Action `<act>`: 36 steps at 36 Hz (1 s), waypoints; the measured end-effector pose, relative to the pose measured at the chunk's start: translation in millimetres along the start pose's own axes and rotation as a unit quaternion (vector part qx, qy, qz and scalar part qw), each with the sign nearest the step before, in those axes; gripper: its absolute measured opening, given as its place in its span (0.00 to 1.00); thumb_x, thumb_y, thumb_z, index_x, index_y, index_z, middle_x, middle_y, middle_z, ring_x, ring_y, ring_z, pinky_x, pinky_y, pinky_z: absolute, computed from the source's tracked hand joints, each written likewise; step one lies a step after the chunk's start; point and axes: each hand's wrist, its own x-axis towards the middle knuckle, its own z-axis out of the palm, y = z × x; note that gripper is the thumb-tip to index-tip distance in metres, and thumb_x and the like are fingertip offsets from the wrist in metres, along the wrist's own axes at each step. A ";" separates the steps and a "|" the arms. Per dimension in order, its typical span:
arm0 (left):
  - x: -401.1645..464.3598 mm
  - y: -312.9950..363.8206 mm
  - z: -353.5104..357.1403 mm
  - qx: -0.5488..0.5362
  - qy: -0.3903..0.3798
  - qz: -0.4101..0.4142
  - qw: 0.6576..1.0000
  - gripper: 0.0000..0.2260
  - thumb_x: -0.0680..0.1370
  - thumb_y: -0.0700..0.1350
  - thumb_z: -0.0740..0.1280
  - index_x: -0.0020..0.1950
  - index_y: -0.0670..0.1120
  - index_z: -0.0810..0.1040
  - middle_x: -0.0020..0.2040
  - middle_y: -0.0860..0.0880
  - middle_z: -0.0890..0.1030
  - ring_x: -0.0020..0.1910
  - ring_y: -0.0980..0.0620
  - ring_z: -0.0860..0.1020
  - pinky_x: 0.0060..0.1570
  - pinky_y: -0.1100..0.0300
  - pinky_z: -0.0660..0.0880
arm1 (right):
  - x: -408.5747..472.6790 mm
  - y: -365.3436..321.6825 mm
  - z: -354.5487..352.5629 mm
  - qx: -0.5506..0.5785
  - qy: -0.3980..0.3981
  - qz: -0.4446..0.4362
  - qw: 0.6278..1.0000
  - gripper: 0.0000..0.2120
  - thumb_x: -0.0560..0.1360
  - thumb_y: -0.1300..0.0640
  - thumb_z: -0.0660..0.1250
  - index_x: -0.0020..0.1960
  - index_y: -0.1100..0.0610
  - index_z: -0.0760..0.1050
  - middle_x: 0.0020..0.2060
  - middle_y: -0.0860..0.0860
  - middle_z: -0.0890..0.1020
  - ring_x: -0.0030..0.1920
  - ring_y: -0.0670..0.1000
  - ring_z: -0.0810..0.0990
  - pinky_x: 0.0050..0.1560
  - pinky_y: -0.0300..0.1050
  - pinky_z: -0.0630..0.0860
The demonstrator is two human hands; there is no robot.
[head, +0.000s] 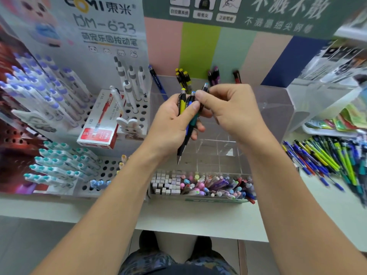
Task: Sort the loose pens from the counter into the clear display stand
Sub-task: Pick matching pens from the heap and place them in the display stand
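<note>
Counter (198, 221), pale and broad, runs under everything I can see, and on it the clear display stand (274, 108) rises behind my hands, its back compartments holding a blue pen (156, 80), a cluster of yellow-capped pens (184, 78), a pair of purple ones (214, 77) and a red one (236, 76), each group leaning upright against the striped backboard. To my left stands a perforated white rack (111, 171) crowded with teal-capped pens (57, 165) low down and blue-capped ones (35, 84) higher up, with a red and white box (101, 124) lying tilted on it. Just in front of the stand sits a low tray (200, 185) packed with pastel-topped pens and small white blocks, close under my wrists. Off to my right, well apart from the stand, the loose pens (325, 155) lie in a blurred heap of green, blue and yellow on the counter. My left hand (170, 124) is curled around a small bundle of pens (188, 116), tips pointing down, a yellow clicker and a blue one showing above my fingers. My right hand (232, 110) meets it from the other side, thumb and forefinger pinching the top of one dark pen in that bundle, directly over the stand's front compartments.
</note>
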 end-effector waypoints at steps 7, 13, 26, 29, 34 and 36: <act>6.3 -3.6 17.0 0.043 0.032 -0.049 0.997 0.05 0.86 0.44 0.59 0.55 0.47 0.74 0.34 0.51 0.79 0.24 0.53 0.70 0.22 0.62 0.67 | -4.2 2.4 -73.5 0.127 0.239 -0.055 0.961 0.07 0.82 0.58 0.65 0.46 0.56 0.78 0.33 0.51 0.81 0.30 0.50 0.80 0.29 0.40 0.77; 14.0 -3.7 42.0 -0.151 -0.005 -0.157 0.976 0.12 0.84 0.42 0.53 0.54 0.44 0.77 0.31 0.50 0.69 0.23 0.55 0.61 0.20 0.65 0.58 | 3.5 1.2 -104.9 -0.074 0.245 -0.179 0.950 0.06 0.83 0.56 0.64 0.51 0.57 0.77 0.40 0.55 0.83 0.36 0.51 0.85 0.37 0.43 0.82; 13.1 -9.4 53.1 -0.039 -0.078 -0.124 0.988 0.09 0.86 0.45 0.57 0.59 0.56 0.75 0.32 0.51 0.74 0.26 0.55 0.65 0.24 0.65 0.63 | 31.5 30.4 -121.4 -0.379 0.147 -0.092 0.909 0.12 0.76 0.53 0.71 0.52 0.61 0.85 0.44 0.58 0.85 0.42 0.56 0.78 0.43 0.44 0.70; 12.9 -11.8 54.3 -0.016 -0.073 -0.120 0.990 0.06 0.86 0.45 0.58 0.60 0.49 0.73 0.33 0.52 0.74 0.26 0.56 0.63 0.24 0.65 0.61 | 38.7 40.3 -119.1 -0.408 0.112 -0.051 0.905 0.10 0.75 0.54 0.72 0.51 0.60 0.84 0.45 0.61 0.85 0.46 0.62 0.82 0.48 0.55 0.80; 8.8 -15.9 51.5 0.063 -0.070 -0.094 0.991 0.06 0.85 0.39 0.59 0.59 0.46 0.74 0.35 0.53 0.75 0.28 0.57 0.66 0.27 0.65 0.65 | 23.7 30.6 -104.9 -0.346 0.214 -0.093 0.909 0.13 0.74 0.49 0.71 0.55 0.54 0.84 0.48 0.53 0.85 0.49 0.53 0.82 0.53 0.47 0.77; 8.1 -16.1 48.8 0.126 -0.056 -0.064 0.988 0.07 0.85 0.40 0.61 0.58 0.46 0.77 0.34 0.54 0.74 0.28 0.58 0.68 0.28 0.65 0.66 | 10.9 18.1 -85.8 -0.286 0.195 -0.119 0.931 0.13 0.73 0.45 0.71 0.48 0.53 0.85 0.41 0.49 0.85 0.41 0.47 0.81 0.46 0.40 0.75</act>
